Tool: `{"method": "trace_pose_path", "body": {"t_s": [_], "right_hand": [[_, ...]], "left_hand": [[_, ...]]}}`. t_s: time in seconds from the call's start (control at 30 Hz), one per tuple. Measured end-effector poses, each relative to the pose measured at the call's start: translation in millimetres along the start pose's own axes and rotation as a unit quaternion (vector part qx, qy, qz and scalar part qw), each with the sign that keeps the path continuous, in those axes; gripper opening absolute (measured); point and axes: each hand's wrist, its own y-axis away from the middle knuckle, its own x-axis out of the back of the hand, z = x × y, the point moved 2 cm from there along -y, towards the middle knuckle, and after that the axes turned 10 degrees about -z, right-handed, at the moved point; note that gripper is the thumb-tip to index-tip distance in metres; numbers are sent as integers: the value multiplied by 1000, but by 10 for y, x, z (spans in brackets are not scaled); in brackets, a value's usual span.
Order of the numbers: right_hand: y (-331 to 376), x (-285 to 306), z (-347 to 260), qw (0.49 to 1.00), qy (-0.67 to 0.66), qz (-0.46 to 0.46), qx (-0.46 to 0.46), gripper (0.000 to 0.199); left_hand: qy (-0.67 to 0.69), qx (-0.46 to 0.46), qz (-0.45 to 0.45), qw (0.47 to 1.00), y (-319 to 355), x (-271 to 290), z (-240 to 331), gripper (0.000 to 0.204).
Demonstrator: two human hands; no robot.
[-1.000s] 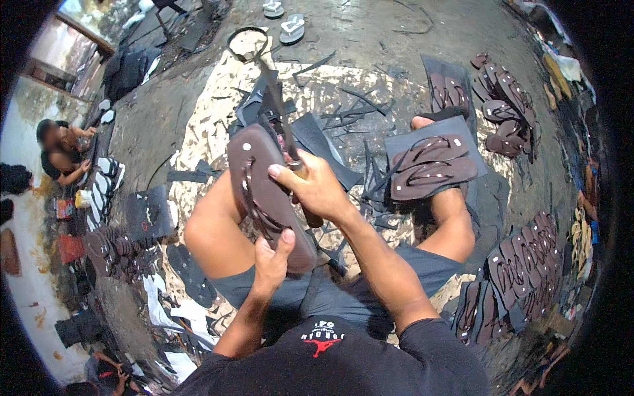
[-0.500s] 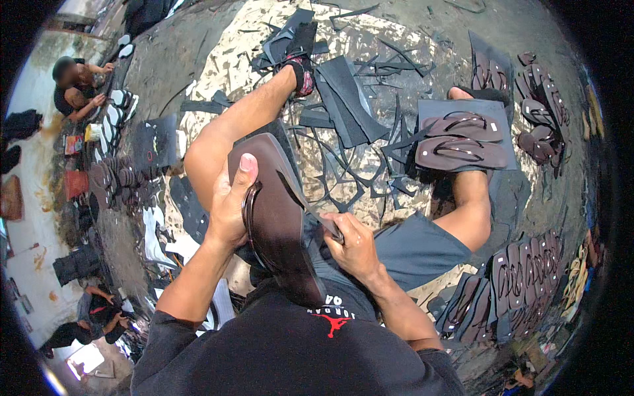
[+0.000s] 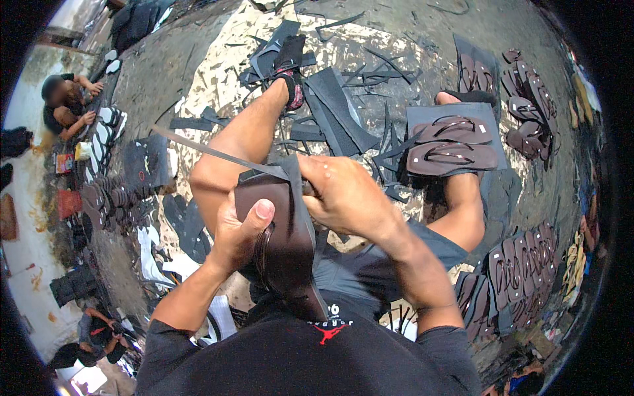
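Observation:
My left hand (image 3: 232, 239) grips a brown flip-flop (image 3: 285, 254) by its side, thumb pressed on the footbed next to the dark strap. The flip-flop is held tilted over my lap, its heel end close to my shirt. My right hand (image 3: 353, 198) is closed round a knife, its handle mostly hidden in the fingers. The long thin blade (image 3: 205, 148) points left across the far end of the flip-flop. Along the right edge of the footbed runs dark sole rubber (image 3: 300, 204), partly loose near my right fingers.
A pair of brown flip-flops (image 3: 452, 145) lies on a dark sheet over my right lower leg. Black rubber offcuts (image 3: 337, 109) litter the floor ahead. Rows of flip-flops (image 3: 522, 277) stand at the right. Another person (image 3: 66, 105) sits at the far left.
My right hand has moved forward and left with the knife, from the flip-flop's right side to its far end. The flip-flop has turned and tilted in my left hand.

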Motion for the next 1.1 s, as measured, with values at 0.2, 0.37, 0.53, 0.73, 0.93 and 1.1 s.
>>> {"method": "trace_pose_path", "body": {"t_s": [0.2, 0.37, 0.53, 0.73, 0.93, 1.1], "right_hand": [[300, 430, 30, 990, 11, -136, -45, 39], [878, 385, 168, 983, 66, -140, -98, 44], [794, 367, 63, 975, 67, -191, -89, 33], [349, 467, -104, 957, 16, -285, -51, 29], [183, 649, -246, 979, -17, -187, -81, 27], [550, 637, 18, 932, -232, -180, -213, 37]], "left_hand": [[-68, -8, -81, 994, -112, 21, 297, 45], [-120, 98, -109, 982, 15, 4, 116, 47], [-81, 65, -203, 974, -39, -183, 47, 44], [-183, 106, -280, 936, -166, -278, 69, 50], [-173, 153, -298, 926, -141, -354, -23, 50], [-105, 171, -230, 952, -291, -457, -23, 52]]}}
